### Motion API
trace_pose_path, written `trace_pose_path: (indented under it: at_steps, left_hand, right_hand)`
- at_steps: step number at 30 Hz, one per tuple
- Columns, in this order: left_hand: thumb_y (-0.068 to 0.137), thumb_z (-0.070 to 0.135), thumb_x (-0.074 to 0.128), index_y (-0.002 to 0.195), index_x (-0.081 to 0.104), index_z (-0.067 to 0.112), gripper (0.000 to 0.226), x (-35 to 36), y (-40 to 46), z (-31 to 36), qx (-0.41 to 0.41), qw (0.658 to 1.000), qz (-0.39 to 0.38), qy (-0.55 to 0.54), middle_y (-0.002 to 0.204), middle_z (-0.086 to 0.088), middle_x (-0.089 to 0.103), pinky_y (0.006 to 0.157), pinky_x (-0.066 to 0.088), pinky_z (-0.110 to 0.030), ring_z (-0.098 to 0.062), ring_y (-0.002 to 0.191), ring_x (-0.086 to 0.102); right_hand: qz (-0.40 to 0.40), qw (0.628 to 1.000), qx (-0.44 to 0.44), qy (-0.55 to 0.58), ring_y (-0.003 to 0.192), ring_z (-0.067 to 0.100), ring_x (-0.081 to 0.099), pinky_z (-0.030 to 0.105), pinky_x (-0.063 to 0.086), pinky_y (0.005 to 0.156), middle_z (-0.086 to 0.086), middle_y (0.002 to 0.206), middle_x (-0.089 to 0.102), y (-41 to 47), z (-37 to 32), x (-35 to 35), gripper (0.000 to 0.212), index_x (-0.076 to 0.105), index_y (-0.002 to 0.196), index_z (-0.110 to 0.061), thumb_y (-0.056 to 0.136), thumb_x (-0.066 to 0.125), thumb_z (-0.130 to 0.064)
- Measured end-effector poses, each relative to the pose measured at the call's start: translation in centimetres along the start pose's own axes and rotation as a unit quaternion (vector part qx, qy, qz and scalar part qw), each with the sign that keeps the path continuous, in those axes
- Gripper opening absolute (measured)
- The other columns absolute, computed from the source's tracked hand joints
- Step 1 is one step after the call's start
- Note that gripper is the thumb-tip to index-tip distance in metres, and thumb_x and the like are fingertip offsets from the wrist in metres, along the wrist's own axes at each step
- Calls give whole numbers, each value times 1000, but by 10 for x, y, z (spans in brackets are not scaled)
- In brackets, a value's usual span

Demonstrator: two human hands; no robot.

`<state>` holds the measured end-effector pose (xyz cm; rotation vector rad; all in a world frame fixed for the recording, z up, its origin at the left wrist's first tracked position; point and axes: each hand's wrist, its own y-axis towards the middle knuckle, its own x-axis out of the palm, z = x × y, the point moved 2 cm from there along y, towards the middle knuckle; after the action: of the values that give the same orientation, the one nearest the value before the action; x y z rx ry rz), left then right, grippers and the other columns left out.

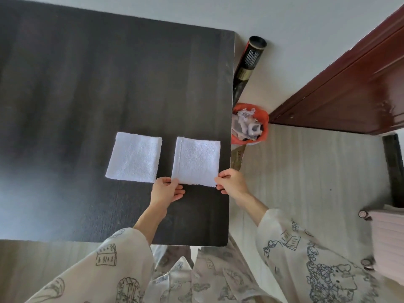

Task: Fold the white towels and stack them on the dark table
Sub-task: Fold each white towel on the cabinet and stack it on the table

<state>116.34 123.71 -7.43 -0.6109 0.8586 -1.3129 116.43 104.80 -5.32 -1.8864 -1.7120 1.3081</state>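
Nearest the camera are two cream sleeves printed with line drawings, reaching out over the near edge of the dark table. Pale wood-look floor shows below that edge and to the table's right. The left hand pinches the near left corner of a folded white towel, thumb on top and fingers curled under. The right hand pinches the near right corner the same way, right at the table's right edge. This towel lies flat, close to that edge. Just left of it, apart by a narrow strip of tabletop, lies a second folded towel, untouched. Beyond and left of the towels the tabletop is bare dark wood grain out to its far edge. Off the table's right edge stands an orange bin full of scraps, with a black tube leaning behind it against a pale wall. A reddish wooden door stands farther right.
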Motion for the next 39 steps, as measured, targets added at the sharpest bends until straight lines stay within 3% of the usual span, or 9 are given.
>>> trace_pose_path:
  at_steps: [6,10,16,20,24,27,29,34,39]
  left_hand:
    - [94,17,51,108,46,10,17,-4,4,3,14,998,-29,60,87,-11,64,63,55,-26,-19,72,66]
    - [94,17,50,118,42,8,26,-4,8,7,14,992,-39,116,88,-11,63,62,54,-27,-20,70,64]
    - [94,17,46,125,41,10,32,-13,-16,-15,58,962,-56,262,102,-14,62,58,48,-25,-21,74,59]
    - [95,15,44,118,45,11,24,8,-62,-46,115,939,-103,309,100,-10,61,67,51,-27,-22,81,61]
    - [94,14,42,110,53,9,20,62,-117,-85,164,909,-171,343,84,-4,63,69,51,-33,-21,71,60]
    - [95,12,42,107,54,4,18,117,-168,-125,169,888,-229,361,74,-4,61,56,47,-27,-17,58,58]
    - [96,9,40,105,54,7,16,156,-207,-154,179,861,-286,382,73,-2,59,49,46,-20,-10,49,59]
    - [97,11,41,108,57,13,19,240,-315,-228,217,762,-432,431,86,2,65,67,49,-27,-16,74,62]
    - [96,12,42,106,59,16,19,317,-404,-293,231,681,-513,468,96,-1,68,77,52,-30,-20,85,65]
  right_hand:
    - [53,998,1,-18,80,17,59,17,45,59,10,103,60,-3,15,17,13,48,96,-15,89,59,-14]
    - [69,998,10,8,94,22,61,28,52,78,7,108,59,-14,27,18,24,51,111,-13,90,59,-19]
    - [88,983,34,160,91,20,61,20,48,71,9,104,60,-72,67,-8,19,54,110,-12,96,48,-24]
    - [117,953,43,274,71,14,61,23,48,63,9,89,64,-134,128,-30,14,57,100,-10,95,47,-19]
    - [163,905,54,390,66,17,60,25,46,60,6,80,65,-205,210,-53,13,59,98,-7,93,51,-16]
    - [200,859,66,467,68,19,62,26,49,61,7,80,66,-262,282,-74,10,62,92,-10,93,53,-15]
    - [234,831,69,499,68,20,62,27,49,61,8,79,67,-301,330,-90,11,62,92,-9,93,52,-14]
    - [326,767,86,545,70,21,63,28,48,64,7,80,67,-398,444,-123,12,62,94,-9,93,52,-15]
    - [397,693,115,591,75,21,65,30,50,70,8,85,69,-463,540,-152,15,63,99,-9,94,51,-17]
